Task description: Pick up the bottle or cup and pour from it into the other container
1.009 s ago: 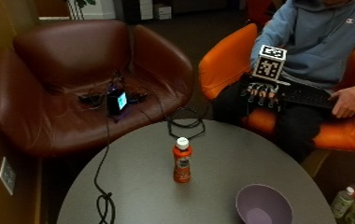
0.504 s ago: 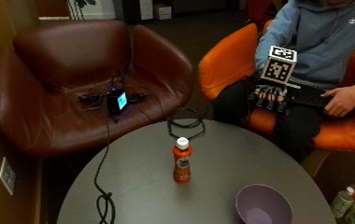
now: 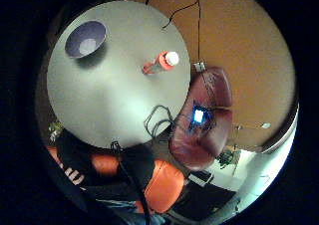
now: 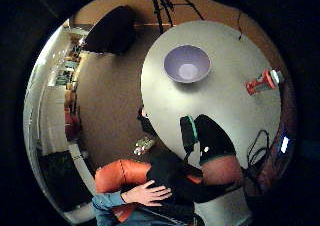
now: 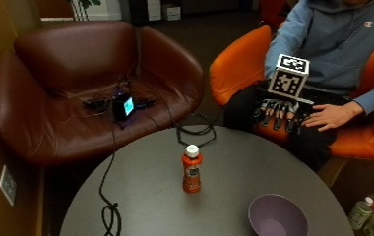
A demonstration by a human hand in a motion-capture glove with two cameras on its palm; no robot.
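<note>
Purple bowl (image 5: 277, 218) sits at the near table (image 5: 252, 162) edge. Orange bottle (image 5: 191, 170), white cap, upright mid-table, well apart from bowl. Your gloved right hand (image 5: 280, 114) hangs beyond the far rim, fingers straight and pointing down, empty. Bare hand (image 5: 329, 116) on your lap.

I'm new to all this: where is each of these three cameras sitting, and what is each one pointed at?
Outside view: above the table's far side, facing the seated person; shows the gloved right hand lifted above their lap, the bare hand resting on the thigh, the orange bottle and the purple bowl.
Little finger side palm view: on the gloved palm, looking at the round table; only the person's legs show.
Thumb side palm view: same palm, showing the glove's fingers and bare hand.
All three views share the bottle, bowl and table.
</note>
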